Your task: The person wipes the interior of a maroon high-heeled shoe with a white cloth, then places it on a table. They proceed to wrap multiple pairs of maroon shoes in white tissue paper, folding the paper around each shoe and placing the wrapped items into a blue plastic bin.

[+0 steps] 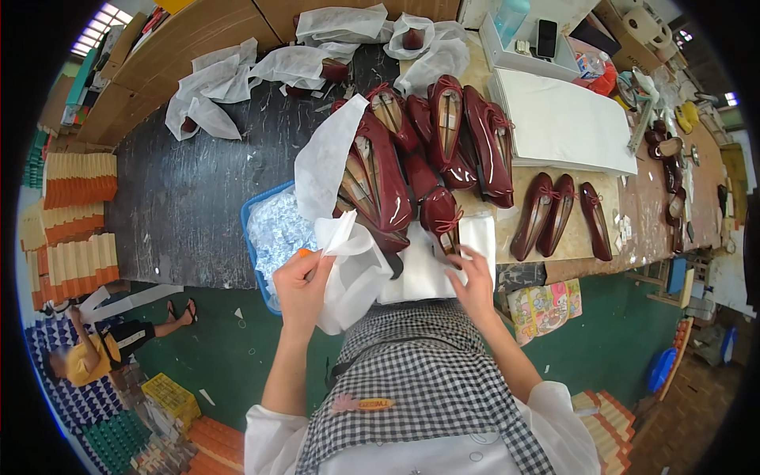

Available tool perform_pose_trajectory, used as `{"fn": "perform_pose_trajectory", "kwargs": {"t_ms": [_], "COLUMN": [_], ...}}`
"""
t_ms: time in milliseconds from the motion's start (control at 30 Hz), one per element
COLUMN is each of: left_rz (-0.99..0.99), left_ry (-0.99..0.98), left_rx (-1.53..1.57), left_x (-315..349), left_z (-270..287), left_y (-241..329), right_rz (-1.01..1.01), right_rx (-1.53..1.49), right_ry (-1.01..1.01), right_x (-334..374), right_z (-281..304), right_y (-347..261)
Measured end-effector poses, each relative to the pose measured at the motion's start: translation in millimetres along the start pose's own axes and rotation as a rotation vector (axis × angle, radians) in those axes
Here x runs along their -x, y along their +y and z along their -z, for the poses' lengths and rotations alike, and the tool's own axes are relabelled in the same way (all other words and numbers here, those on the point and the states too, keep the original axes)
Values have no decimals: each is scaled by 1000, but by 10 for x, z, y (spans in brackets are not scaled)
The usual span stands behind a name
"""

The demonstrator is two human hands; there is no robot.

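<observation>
My left hand (301,289) is closed in a pinch on a crumpled sheet of white tissue paper (352,277), which hangs down beside the blue basket. Something small and orange shows at its fingertips. My right hand (473,286) has its thumb and fingers at the heel end of a glossy dark red flat shoe (438,212) with a bow. That shoe lies over a stack of white paper (479,237) at the table's near edge. Just beyond is a heap of similar dark red shoes (388,178), with another white sheet (328,146) leaning against its left side.
A blue basket (249,226) of clear crumpled plastic stands left of the paper. Tissue-wrapped shoes (293,67) line the table's back. To the right are three red shoes (554,214) and a large white stack (562,119). Another person (91,352) is at far left.
</observation>
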State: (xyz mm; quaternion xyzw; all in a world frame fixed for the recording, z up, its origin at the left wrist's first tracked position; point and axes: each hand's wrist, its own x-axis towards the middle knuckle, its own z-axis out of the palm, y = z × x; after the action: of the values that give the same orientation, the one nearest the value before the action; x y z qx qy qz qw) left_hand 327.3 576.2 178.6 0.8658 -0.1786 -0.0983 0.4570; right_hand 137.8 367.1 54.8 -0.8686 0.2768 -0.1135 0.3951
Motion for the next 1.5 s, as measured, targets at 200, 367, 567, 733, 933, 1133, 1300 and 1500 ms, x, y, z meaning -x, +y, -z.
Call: {"fn": "perform_pose_trajectory", "kwargs": {"t_ms": [200,367,567,733,933,1133,1300,1500], "left_rz": [-73,-104,-390,-434,23,226,279,-134], "left_ry": [-42,1,-98,-66,186,-3,73,124], "left_rx": [-125,-289,-298,-184,379,533,652,-6], "left_x": [-165,-280,73,306,-167,-52,-131,-313], "left_z": [-124,-43,-309,49,470,194,263,467], "left_y": [209,-133,59,118,-141,-292,-435,-278], "right_rz": [136,-18,339,-424,-32,-111,-61,430], "right_rx": [108,-207,397,-1064,-1083,-874,-545,560], "right_ry": [110,-131,-394,-621,-514,-462,-328,24], "right_x": [-176,2,-12,-599,-799,-616,-589,-950], "right_z": [-443,590,882,100,-620,-608,-504,-483], "right_y": [574,-362,-1195,-1304,-1914,-1873,-1749,-1279]}}
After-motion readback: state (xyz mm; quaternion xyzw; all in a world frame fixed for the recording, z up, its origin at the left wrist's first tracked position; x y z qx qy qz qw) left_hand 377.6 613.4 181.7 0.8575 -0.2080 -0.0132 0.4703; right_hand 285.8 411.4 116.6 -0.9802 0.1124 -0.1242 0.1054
